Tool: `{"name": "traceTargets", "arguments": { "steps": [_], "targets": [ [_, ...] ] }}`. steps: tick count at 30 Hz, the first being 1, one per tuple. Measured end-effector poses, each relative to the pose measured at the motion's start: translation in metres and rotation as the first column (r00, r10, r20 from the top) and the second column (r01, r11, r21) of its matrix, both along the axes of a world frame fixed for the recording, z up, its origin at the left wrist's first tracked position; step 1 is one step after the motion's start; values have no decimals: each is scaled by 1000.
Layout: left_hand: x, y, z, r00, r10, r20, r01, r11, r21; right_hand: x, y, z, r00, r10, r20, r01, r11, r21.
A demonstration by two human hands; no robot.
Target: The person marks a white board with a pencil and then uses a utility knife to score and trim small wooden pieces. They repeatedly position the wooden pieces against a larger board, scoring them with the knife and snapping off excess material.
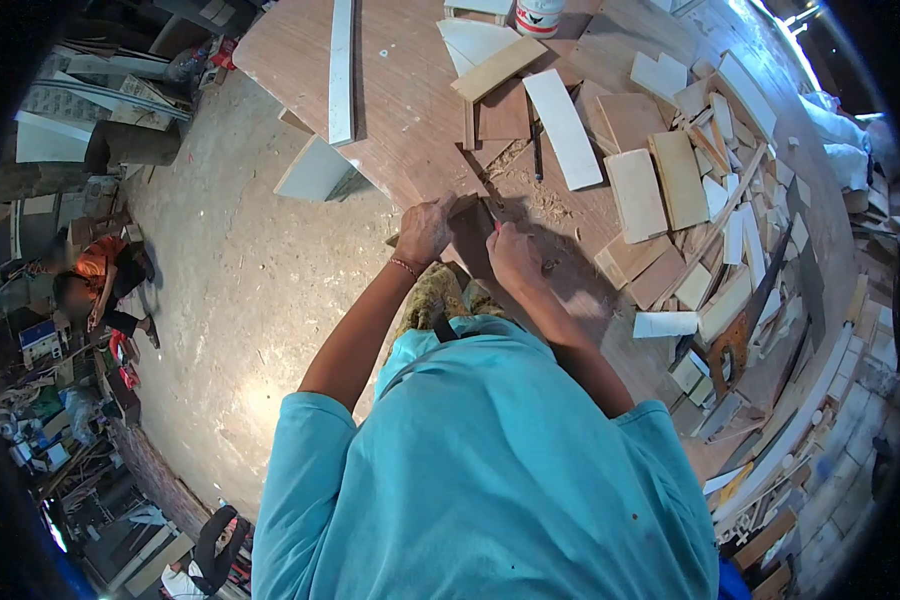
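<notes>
My left hand (425, 228) presses on a small dark wooden piece (467, 232) at the near edge of a big plywood workbench (400, 90). My right hand (513, 255) is closed around a red-handled tool (495, 224) whose tip meets that same piece. Wood shavings (545, 205) lie just beyond the hands. A black pencil-like tool (537, 150) rests farther up the bench.
Many cut board offcuts (660, 180) cover the bench's right half, with a handsaw (735, 340) among them. A white bucket (540, 15) stands at the far end, near a long white strip (341, 70). Concrete floor (240, 300) lies left; a person (105, 285) crouches there.
</notes>
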State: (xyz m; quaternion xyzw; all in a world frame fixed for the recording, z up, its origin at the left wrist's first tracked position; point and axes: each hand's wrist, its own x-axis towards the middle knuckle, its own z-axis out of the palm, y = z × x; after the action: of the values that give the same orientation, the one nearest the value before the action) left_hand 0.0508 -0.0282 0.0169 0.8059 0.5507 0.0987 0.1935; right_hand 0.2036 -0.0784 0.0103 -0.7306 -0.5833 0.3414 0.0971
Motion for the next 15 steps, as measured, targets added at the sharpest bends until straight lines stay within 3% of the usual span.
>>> {"name": "traceTargets", "arguments": {
  "steps": [4, 6, 7, 8, 9, 10, 12, 14, 15],
  "targets": [
    [-4, 9, -2, 996, 81, -39, -83, 996, -45, 1, -1, -8, 996, -8, 89, 5, 999, 36],
    [-13, 17, -2, 916, 207, 345, -119, 959, -259, 15, 0, -30, 994, 15, 104, -36, 978, 205],
    [-17, 21, -1, 892, 265, 367, -122, 922, -368, 21, 4, -12, 994, 25, 109, -48, 976, 210],
    [-21, 23, 1, 887, 273, 372, -130, 921, -366, 28, 7, 6, 957, -88, -276, 109, 992, 62],
    [-25, 24, 2, 832, 304, 465, -35, 864, -502, 32, 9, 23, 766, -242, -596, 196, 970, -142],
    [-26, 24, 6, 763, 347, 546, 80, 787, -612, 32, 10, 31, 771, -236, -591, 189, 972, -142],
    [-25, 20, 14, 719, 378, 583, 104, 771, -628, 28, 13, 40, 380, -338, -861, 245, 934, -259],
    [-21, 17, 17, 649, 398, 648, 260, 685, -681, 22, 14, 38, 397, -332, -856, 239, 938, -252],
    [-21, 15, 13, 644, 405, 649, 253, 688, -680, 19, 14, 33, 402, -338, -851, 249, 935, -254]
  ]
}}
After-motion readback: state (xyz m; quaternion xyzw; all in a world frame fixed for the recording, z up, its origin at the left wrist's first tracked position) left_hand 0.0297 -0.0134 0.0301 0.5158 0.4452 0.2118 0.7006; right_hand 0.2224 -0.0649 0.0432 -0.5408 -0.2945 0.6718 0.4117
